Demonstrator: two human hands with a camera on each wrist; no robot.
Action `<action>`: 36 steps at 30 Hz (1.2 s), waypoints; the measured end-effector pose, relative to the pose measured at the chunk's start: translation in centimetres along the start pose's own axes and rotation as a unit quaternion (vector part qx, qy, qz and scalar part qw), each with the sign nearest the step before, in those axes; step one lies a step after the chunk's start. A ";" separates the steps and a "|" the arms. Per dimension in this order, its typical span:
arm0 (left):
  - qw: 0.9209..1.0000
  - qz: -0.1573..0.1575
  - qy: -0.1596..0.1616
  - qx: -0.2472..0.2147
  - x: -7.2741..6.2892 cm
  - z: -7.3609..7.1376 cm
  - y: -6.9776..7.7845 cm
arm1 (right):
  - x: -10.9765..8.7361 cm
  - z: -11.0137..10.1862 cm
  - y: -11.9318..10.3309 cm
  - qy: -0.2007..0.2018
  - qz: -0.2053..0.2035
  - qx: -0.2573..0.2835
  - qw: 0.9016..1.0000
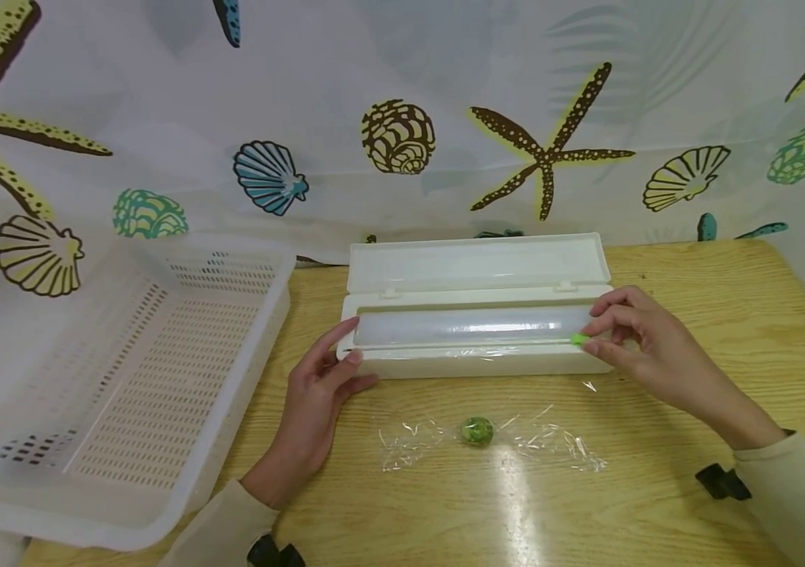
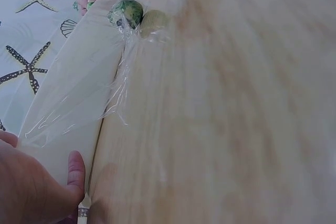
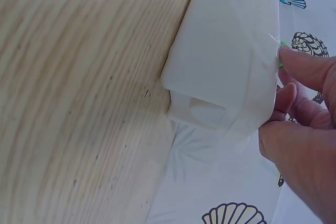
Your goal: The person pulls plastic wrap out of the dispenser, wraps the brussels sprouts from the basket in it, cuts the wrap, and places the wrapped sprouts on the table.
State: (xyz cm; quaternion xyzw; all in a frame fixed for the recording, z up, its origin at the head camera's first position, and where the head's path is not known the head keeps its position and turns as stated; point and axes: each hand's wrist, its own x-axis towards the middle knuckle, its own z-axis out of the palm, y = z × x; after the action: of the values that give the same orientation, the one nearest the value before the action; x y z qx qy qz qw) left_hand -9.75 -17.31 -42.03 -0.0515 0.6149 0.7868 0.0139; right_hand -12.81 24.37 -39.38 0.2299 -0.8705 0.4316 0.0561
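A white cling film dispenser (image 1: 487, 364) lies across the table with its lid (image 1: 476, 264) raised, a roll of clear film (image 1: 473, 325) inside. My left hand (image 1: 313, 398) holds the dispenser's left end, thumb on the front edge and fingers around the corner. At the right end, my right hand (image 1: 639, 339) pinches a small green slider (image 1: 578, 339) on the front rail; its other fingertips rest near the roll's end. In front of the box lies a green round item (image 1: 476, 431) wrapped in clear film, the film's loose ends (image 1: 551, 442) spread to both sides.
A white perforated plastic basket (image 1: 232, 441) stands at the left on the wooden table (image 1: 672, 504). Behind the table hangs a curtain (image 1: 346, 71) printed with shells and starfish.
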 end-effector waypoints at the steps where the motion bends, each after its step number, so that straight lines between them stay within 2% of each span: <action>1: 1.000 0.000 -0.001 0.001 0.0 0.0 0.0 | 0.0 0.0 0.0 0.001 -0.002 -0.002 1.000; 6: 1.000 0.001 -0.003 0.002 -0.1 0.1 0.0 | -0.2 -0.2 0.3 0.003 0.000 -0.010 1.000; 17: 1.000 -0.001 -0.006 -0.008 0.1 -0.1 -0.3 | -0.9 -0.9 0.8 0.002 0.042 -0.009 0.999; 26: 1.000 0.001 -0.007 -0.002 0.0 -0.1 0.0 | -0.9 -1.1 1.1 -0.005 0.059 0.021 0.998; 32: 1.000 0.001 -0.008 0.004 0.1 -0.1 0.0 | -1.0 -1.3 1.1 -0.006 0.058 0.059 0.997; 36: 1.000 0.001 -0.008 0.000 0.1 0.0 0.0 | -1.1 -1.5 1.2 -0.008 0.054 0.061 0.997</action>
State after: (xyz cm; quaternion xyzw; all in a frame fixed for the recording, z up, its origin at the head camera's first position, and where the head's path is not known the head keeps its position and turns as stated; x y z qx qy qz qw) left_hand -9.82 -17.32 -42.08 -0.0448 0.6150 0.7871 0.0175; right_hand -12.49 26.52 -39.65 0.1888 -0.8542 0.4842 0.0116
